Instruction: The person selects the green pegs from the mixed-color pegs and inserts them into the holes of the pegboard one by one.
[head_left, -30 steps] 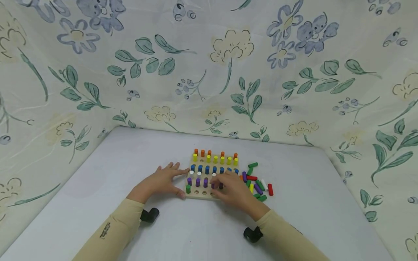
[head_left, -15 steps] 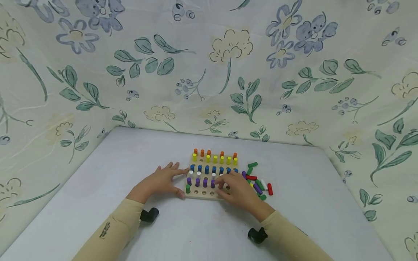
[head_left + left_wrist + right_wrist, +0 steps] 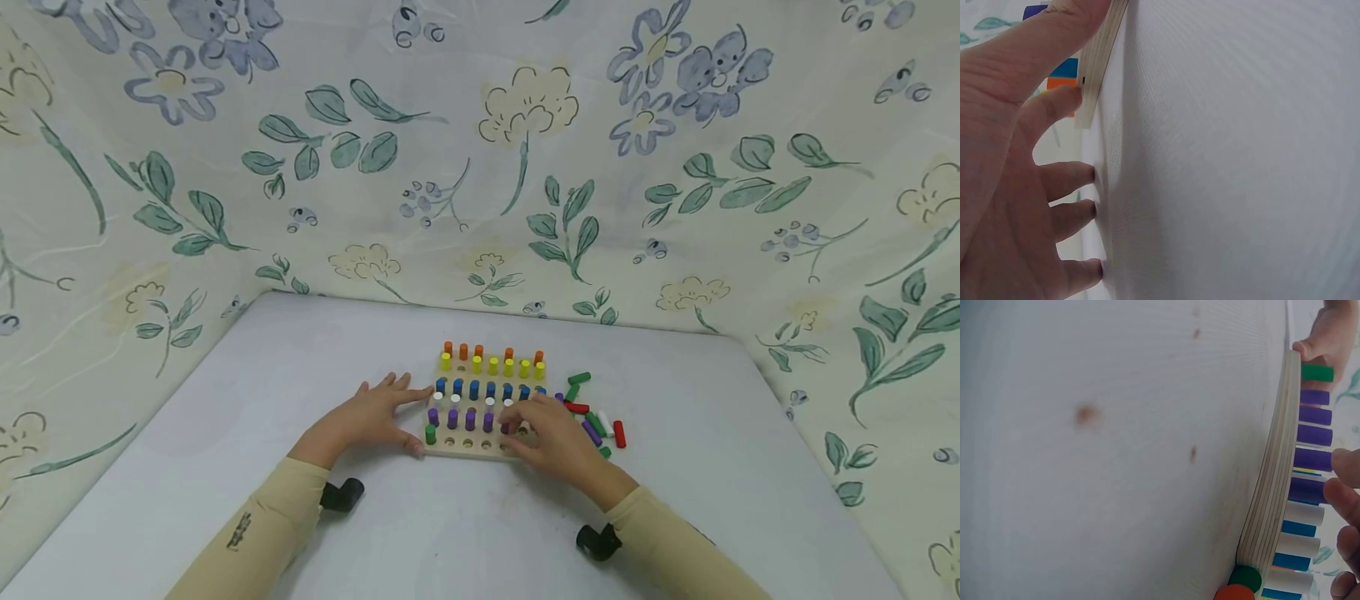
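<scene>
A wooden peg board [image 3: 459, 454] stands on the table with rows of orange, yellow, blue, white and purple pegs, plus one green peg [image 3: 431, 434] at its front left corner. My left hand [image 3: 369, 419] lies spread at the board's left side, thumb by the front corner and index finger touching the edge. In the left wrist view its fingertips [image 3: 1088, 208] rest on the table. Over the right part of the purple row, my right hand [image 3: 551, 437] pinches a purple peg [image 3: 1305, 489]; the fingers partly cover it. Another purple peg [image 3: 1313, 459] stands beside the fingertips.
Loose pegs lie right of the board, among them a red peg [image 3: 619, 434], a white peg [image 3: 606, 423] and a green peg [image 3: 579, 377]. Some are hidden behind the right hand. A floral cloth [image 3: 480, 167] hangs behind the white table [image 3: 435, 533].
My right hand has shifted a little to the right along the purple row, leaving the fourth purple peg in full view. The left hand stays in place.
</scene>
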Demonstrator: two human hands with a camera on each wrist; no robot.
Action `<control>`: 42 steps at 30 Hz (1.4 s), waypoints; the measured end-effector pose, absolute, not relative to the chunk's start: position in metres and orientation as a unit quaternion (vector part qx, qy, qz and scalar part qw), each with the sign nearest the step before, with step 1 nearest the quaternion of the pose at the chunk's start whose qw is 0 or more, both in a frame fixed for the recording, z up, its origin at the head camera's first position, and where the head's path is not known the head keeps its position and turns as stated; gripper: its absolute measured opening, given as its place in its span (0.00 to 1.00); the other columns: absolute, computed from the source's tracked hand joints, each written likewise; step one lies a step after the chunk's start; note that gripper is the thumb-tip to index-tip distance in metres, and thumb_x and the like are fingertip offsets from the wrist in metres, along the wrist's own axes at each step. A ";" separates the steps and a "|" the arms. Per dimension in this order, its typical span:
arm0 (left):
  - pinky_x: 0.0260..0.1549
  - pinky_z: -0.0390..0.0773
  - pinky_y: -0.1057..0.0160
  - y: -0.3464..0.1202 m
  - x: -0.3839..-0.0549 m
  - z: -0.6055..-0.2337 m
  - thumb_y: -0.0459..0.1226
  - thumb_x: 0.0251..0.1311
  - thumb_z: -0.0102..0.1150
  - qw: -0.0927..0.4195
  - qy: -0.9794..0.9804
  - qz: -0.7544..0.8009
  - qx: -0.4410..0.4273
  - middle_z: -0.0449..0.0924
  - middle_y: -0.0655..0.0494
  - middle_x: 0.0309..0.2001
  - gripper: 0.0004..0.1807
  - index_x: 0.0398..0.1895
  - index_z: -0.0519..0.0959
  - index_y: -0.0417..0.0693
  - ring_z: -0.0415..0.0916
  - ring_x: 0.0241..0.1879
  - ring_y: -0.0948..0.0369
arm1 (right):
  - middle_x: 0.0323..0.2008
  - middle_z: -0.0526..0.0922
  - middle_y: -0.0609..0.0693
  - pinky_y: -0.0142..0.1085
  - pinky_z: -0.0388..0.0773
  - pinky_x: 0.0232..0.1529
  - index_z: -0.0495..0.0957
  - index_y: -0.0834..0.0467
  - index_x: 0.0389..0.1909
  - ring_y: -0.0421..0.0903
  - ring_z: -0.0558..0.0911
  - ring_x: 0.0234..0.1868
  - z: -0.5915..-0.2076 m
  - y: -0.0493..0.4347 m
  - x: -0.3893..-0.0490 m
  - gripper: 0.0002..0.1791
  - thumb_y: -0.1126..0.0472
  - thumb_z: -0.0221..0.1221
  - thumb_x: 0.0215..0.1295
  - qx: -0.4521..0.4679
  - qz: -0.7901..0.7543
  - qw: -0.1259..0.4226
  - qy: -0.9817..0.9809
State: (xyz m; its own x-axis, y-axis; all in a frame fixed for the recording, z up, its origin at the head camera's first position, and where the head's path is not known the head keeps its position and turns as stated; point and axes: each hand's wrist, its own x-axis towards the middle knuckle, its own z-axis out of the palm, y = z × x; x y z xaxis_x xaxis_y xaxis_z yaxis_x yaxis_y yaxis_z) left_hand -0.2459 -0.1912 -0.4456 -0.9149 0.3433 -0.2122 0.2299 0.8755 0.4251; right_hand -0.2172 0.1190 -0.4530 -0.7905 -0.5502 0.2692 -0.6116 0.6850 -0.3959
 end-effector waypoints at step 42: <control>0.72 0.36 0.29 -0.191 -0.248 -0.446 0.62 0.40 0.78 0.144 0.958 0.197 0.150 0.50 0.33 0.78 0.57 0.76 0.67 0.55 0.37 0.78 0.35 | 0.39 0.84 0.39 0.45 0.78 0.55 0.82 0.49 0.48 0.42 0.76 0.44 -0.457 0.160 -0.214 0.15 0.56 0.71 0.62 0.278 0.242 0.073 -0.926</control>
State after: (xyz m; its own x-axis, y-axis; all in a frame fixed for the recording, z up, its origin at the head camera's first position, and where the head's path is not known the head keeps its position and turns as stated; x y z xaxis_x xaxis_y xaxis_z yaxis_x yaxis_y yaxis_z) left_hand -0.2476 -0.1909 -0.4464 -0.9137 0.3432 -0.2177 0.2298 0.8780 0.4199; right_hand -0.2145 0.1603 -0.4574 -0.8341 -0.4803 0.2712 -0.5516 0.7273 -0.4084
